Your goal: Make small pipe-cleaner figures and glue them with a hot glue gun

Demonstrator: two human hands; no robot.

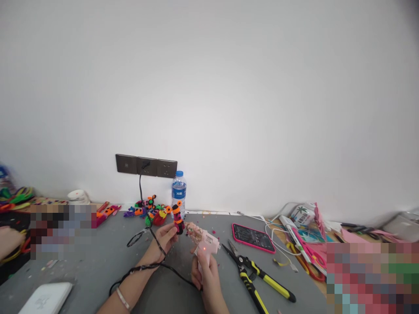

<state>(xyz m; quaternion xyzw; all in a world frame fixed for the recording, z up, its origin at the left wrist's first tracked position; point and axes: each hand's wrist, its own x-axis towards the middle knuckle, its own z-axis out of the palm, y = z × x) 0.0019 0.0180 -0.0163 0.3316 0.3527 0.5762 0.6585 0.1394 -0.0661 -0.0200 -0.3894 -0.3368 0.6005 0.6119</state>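
Observation:
My left hand [163, 239] holds a small pipe-cleaner figure [178, 218] in orange, black and pink, upright above the grey table [91, 266]. My right hand [206, 272] grips a pink glue gun [203, 240] whose nozzle points left, almost touching the figure's base. A red light glows on the gun. Its black cord [153, 266] loops across my left wrist, which wears a bracelet [123, 299].
A pile of finished colourful figures [149, 211] lies by the wall under a power strip [145, 166], beside a water bottle [178, 192]. Yellow-handled pliers [258, 277], a pink-cased phone [253, 237], cables and craft scraps lie right. A white box [46, 298] sits near left; another person's hand [8, 242] is at the far left.

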